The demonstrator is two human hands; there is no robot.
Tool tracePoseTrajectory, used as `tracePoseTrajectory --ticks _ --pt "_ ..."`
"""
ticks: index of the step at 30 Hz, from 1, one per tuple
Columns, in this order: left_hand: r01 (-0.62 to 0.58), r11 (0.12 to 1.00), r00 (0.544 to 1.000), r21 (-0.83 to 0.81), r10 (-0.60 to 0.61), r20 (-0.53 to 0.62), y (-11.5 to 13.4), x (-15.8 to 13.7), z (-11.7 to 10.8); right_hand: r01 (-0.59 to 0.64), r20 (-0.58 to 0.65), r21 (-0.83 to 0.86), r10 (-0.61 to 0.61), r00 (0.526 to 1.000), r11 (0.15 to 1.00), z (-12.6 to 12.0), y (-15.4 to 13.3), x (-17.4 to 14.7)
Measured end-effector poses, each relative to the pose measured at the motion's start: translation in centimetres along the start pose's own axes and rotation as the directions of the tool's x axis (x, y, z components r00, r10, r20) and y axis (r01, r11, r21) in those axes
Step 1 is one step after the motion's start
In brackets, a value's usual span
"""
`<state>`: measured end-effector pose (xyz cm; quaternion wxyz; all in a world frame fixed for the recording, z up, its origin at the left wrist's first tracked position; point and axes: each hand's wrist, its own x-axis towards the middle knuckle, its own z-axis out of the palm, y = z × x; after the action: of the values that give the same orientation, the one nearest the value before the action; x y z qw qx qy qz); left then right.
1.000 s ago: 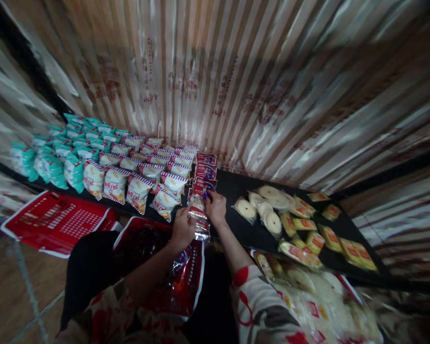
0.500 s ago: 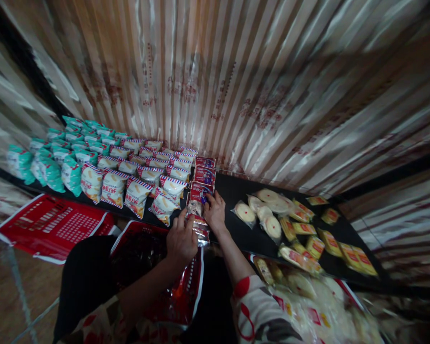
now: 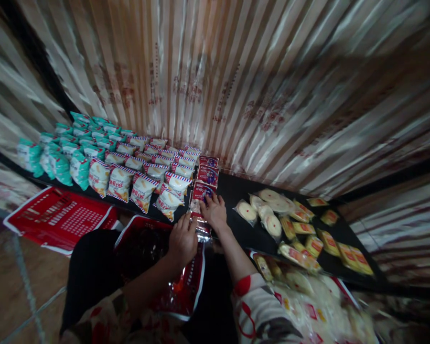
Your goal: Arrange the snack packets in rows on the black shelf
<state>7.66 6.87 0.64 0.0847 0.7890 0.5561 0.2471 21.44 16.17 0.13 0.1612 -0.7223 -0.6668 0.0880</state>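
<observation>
A column of flat red-and-purple foil snack packets [image 3: 208, 176] lies on a black table, running from the back edge toward me. My right hand [image 3: 215, 212] rests on the nearer packets with its fingers spread. At their left edge is my left hand [image 3: 183, 240], its fingers stretched out and touching the front of the column. The fingers partly hide the nearest packets, whose silvery ends [image 3: 203, 231] show between the hands. Left of the column stand white puffed snack bags [image 3: 143, 191] with striped tops.
Teal snack bags [image 3: 79, 168] stand in rows at the far left. On the right lie round pale wrapped cakes [image 3: 272, 225] and yellow packets [image 3: 330, 241]. Below the black table [image 3: 232, 191] are a red lined basket [image 3: 197, 286], a red bag [image 3: 68, 217] and a container of wrapped food [image 3: 308, 306].
My right hand has shifted slightly nearer along the packets, its fingers flatter and more spread. My left hand stays at their left edge. The view has swung slightly.
</observation>
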Motion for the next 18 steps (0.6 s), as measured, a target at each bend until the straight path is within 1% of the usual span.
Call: tracePoseTrajectory --ticks 2,4,5,7,8,9,10,11,12,13,14,15,16,17,18 --pt "-0.010 0.999 0.999 -0.041 0.008 -0.047 0.0 -0.3 -0.5 0.016 -0.012 0.018 -0.015 1.000 1.000 -0.4 -0.3 -0.2" --pt "-0.012 0.995 0.995 -0.099 0.003 -0.095 -0.3 -1.2 -1.0 0.078 -0.124 0.061 -0.070 0.990 0.995 -1.1 -0.9 -0.7" --pt "-0.010 0.991 0.994 -0.130 -0.003 -0.105 -0.7 -1.8 -1.0 0.131 -0.206 0.096 -0.109 0.972 0.987 -1.6 -1.3 -1.3" --pt "0.034 0.981 0.996 -0.191 -0.049 -0.072 -1.7 -3.5 -0.8 0.276 -0.357 0.196 -0.194 0.914 0.941 -2.8 -2.5 -2.9" --pt "0.094 0.971 0.995 -0.219 -0.101 -0.021 -2.5 -4.5 -0.4 0.351 -0.402 0.259 -0.231 0.886 0.900 -3.3 -3.2 -4.1" --pt "0.194 0.950 0.981 -0.244 -0.186 0.058 -3.4 -5.5 0.1 0.414 -0.426 0.325 -0.260 0.867 0.850 -3.5 -3.9 -5.4" --pt "0.335 0.908 0.940 -0.250 -0.305 0.152 -4.4 -6.4 0.7 0.463 -0.416 0.383 -0.298 0.859 0.799 -3.3 -4.5 -6.9" --pt "0.495 0.836 0.859 -0.236 -0.429 0.279 -5.5 -7.2 1.3 0.484 -0.378 0.435 -0.334 0.864 0.760 -2.8 -5.1 -8.4" --pt "0.651 0.735 0.733 -0.191 -0.542 0.412 -6.6 -8.0 2.0 0.477 -0.308 0.483 -0.367 0.878 0.734 -1.7 -5.5 -10.0" --pt "0.715 0.681 0.659 -0.156 -0.583 0.475 -7.6 -8.5 2.6 0.437 -0.209 0.524 -0.387 0.898 0.731 -0.2 -5.7 -11.4" --pt "0.755 0.641 0.604 -0.138 -0.597 0.528 -8.6 -8.9 3.3 0.361 -0.065 0.554 -0.393 0.917 0.750 1.7 -5.8 -12.8" --pt "0.782 0.610 0.561 -0.127 -0.599 0.571 -9.4 -9.2 3.9 0.246 0.101 0.567 -0.363 0.926 0.786 3.9 -5.6 -13.9" --pt "0.796 0.592 0.536 -0.127 -0.592 0.602 -10.1 -9.4 4.4 0.112 0.236 0.556 -0.285 0.929 0.824 6.2 -5.3 -14.7" --pt "0.806 0.577 0.518 -0.133 -0.579 0.630 -10.6 -9.6 5.0 -0.016 0.326 0.521 -0.182 0.928 0.853 8.5 -4.9 -15.4" --pt "0.812 0.566 0.506 -0.143 -0.561 0.655 -11.0 -9.6 5.5 -0.117 0.395 0.483 -0.096 0.914 0.867 10.6 -4.4 -15.8"
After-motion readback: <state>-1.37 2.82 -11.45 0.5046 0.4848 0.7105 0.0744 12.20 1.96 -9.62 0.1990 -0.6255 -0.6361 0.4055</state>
